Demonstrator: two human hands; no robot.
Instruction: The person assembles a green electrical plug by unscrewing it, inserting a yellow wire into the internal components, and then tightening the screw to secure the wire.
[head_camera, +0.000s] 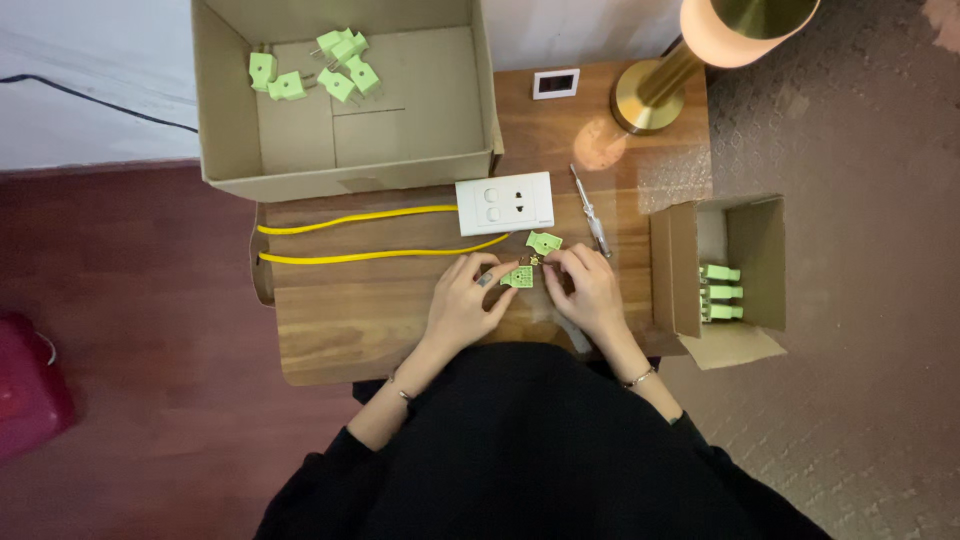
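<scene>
Fingers of my left hand (465, 300) pinched a green plug half (518, 277) just below the white socket plate (505, 203); my right hand (590, 290) pinched its edge, beside another green piece (544, 242).

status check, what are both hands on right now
Left hand pinching small green plastic plug half. Right hand at its edge. Second green plug half loose beside yellow cable. Nothing blocking.

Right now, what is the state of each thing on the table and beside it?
Left hand: holding a green plug half.
Right hand: at the same plug half.
Second green plug half: lying loose.
White socket plate: flat, yellow cable attached.
Screwdriver: lying unused.
Large cardboard box: open, several green plugs inside.
Small cardboard box: open.
Lamp: lit.
</scene>
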